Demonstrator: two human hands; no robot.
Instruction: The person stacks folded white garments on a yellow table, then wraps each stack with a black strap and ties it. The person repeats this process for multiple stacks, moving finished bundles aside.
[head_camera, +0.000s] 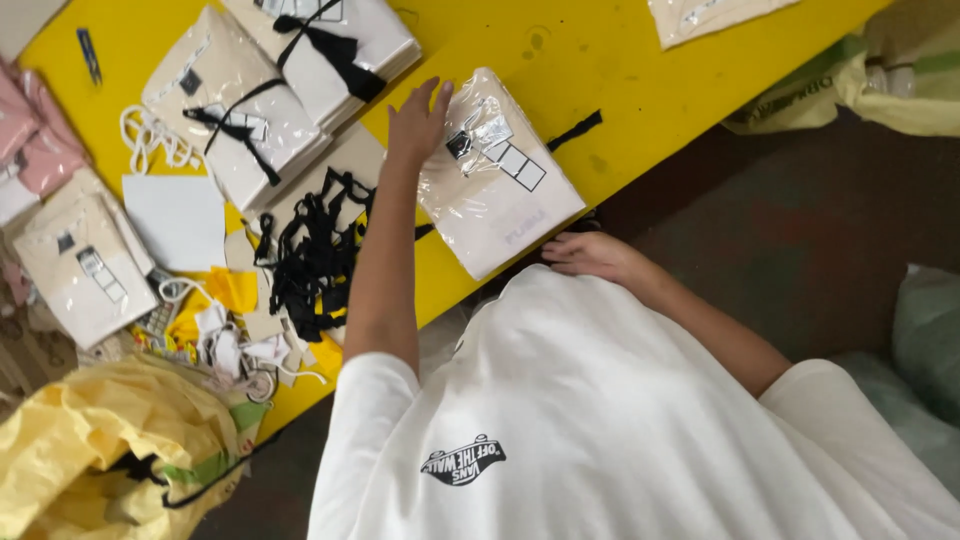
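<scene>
Head view shows my left hand flat and open on the far edge of the bagged cream garment bundle at the yellow tabletop near edge, right hand loosely cupping its near corner, so I'd keep it squared while pressing evenly.

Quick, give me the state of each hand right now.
Left hand: open, fingers flat against the edge of the plastic-wrapped bundle, holding nothing.
Right hand: at the bundle's near corner; its grip cannot be told.
</scene>
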